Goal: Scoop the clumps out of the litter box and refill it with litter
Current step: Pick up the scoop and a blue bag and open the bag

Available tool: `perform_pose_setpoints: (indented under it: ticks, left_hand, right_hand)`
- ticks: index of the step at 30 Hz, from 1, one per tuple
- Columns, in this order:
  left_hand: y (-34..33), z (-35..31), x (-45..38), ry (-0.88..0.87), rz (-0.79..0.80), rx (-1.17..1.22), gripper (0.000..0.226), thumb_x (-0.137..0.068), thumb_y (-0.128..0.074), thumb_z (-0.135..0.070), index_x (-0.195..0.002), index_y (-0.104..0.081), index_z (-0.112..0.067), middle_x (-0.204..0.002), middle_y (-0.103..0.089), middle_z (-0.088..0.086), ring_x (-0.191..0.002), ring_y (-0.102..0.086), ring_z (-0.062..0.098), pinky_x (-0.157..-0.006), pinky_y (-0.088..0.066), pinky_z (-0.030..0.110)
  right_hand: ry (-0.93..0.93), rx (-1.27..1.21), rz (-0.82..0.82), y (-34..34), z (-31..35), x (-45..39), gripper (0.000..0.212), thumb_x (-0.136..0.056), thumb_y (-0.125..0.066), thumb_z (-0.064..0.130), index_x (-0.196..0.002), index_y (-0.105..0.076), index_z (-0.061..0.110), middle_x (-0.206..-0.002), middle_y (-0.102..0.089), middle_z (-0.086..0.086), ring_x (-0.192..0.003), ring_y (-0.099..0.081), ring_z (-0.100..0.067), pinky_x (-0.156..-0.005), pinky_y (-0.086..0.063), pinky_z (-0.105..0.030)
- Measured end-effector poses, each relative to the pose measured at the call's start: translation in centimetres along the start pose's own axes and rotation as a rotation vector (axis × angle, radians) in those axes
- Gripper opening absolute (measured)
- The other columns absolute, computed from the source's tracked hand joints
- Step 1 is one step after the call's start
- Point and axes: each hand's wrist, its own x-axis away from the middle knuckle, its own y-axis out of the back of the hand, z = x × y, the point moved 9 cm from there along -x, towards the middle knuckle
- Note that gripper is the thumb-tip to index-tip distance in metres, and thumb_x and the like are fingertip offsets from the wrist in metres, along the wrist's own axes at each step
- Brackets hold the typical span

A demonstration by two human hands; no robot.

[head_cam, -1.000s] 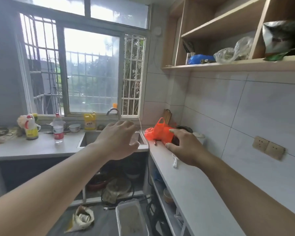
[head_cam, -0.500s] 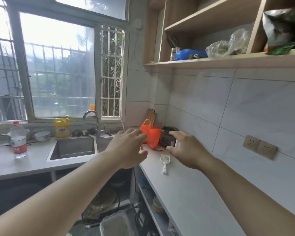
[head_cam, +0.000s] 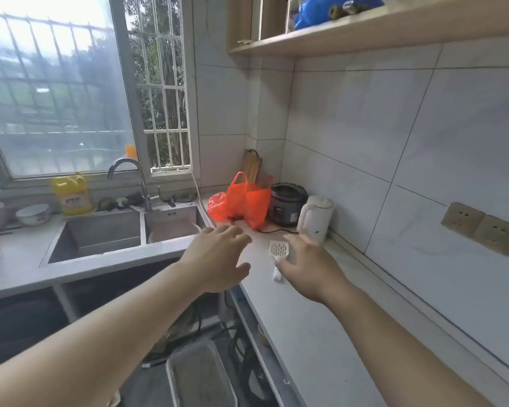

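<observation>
My right hand (head_cam: 307,270) is stretched out low over the pale worktop (head_cam: 312,333), right at the white slotted litter scoop (head_cam: 279,249) that lies flat there. My thumb is against the scoop's handle and the hand covers the middle of that handle, so I cannot tell whether my fingers (head_cam: 301,240) have actually closed round it; they look loosely spread. The scoop's perforated head points towards the corner, just short of a white kettle (head_cam: 316,218). My left hand (head_cam: 218,259) hangs in the air beside it, over the worktop's front edge, fingers straight and fanned apart, holding nothing. Behind both hands an orange plastic bag (head_cam: 244,201) sits slumped next to a dark rice cooker (head_cam: 287,204), both near the tiled wall. The steel sink (head_cam: 124,230) lies off to my left under the window. Down on the floor, below the worktop's edge, I can see the grey litter box (head_cam: 200,377) with litter in it, well apart from the scoop.
</observation>
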Motion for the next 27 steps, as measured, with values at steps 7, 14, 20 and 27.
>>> perform_pose_setpoints:
  ticks: [7, 14, 20, 27]
  left_hand:
    - [-7.0, 0.4, -6.3, -0.078, 0.033, 0.099, 0.055, -0.093, -0.051, -0.052, -0.142, -0.049, -0.028, -0.146, -0.050, -0.007, -0.136, -0.044, 0.019, -0.108, -0.038, 0.039]
    - [-15.4, 2.6, -11.9, -0.061, 0.121, 0.282, 0.055, -0.092, -0.051, -0.051, -0.143, -0.049, -0.029, -0.148, -0.049, -0.009, -0.136, -0.044, 0.018, -0.108, -0.037, 0.037]
    - [-21.7, 1.4, -15.2, -0.054, 0.248, 0.390, 0.055, -0.093, -0.051, -0.050, -0.144, -0.048, -0.029, -0.149, -0.048, -0.009, -0.136, -0.043, 0.017, -0.108, -0.036, 0.036]
    - [-28.2, 1.1, -19.5, 0.038, 0.372, 0.384, 0.054, -0.093, -0.053, -0.049, -0.142, -0.049, -0.029, -0.145, -0.051, -0.007, -0.129, -0.050, 0.019, -0.102, -0.041, 0.036]
  right_hand:
    - [-0.155, -0.058, 0.067, -6.9, -3.7, -4.7, 0.059, -0.092, -0.054, 0.043, -0.148, -0.043, 0.025, -0.145, -0.048, -0.001, -0.127, -0.049, -0.023, -0.098, -0.047, -0.038]
    - [-0.356, 0.001, 0.104, -10.2, -7.9, -8.9, 0.044, -0.096, -0.054, 0.037, -0.134, -0.053, 0.015, -0.135, -0.054, -0.007, -0.121, -0.052, -0.027, -0.096, -0.048, -0.040]
    - [-0.491, -0.017, 0.149, -13.0, -13.0, -10.8, 0.057, -0.095, -0.053, 0.038, -0.147, -0.044, 0.017, -0.148, -0.046, -0.004, -0.133, -0.045, -0.024, -0.105, -0.042, -0.036]
    - [-0.482, -0.052, 0.159, -15.0, -18.3, -14.9, 0.057, -0.095, -0.053, 0.035, -0.148, -0.043, 0.016, -0.148, -0.046, -0.005, -0.134, -0.044, -0.025, -0.104, -0.041, -0.036]
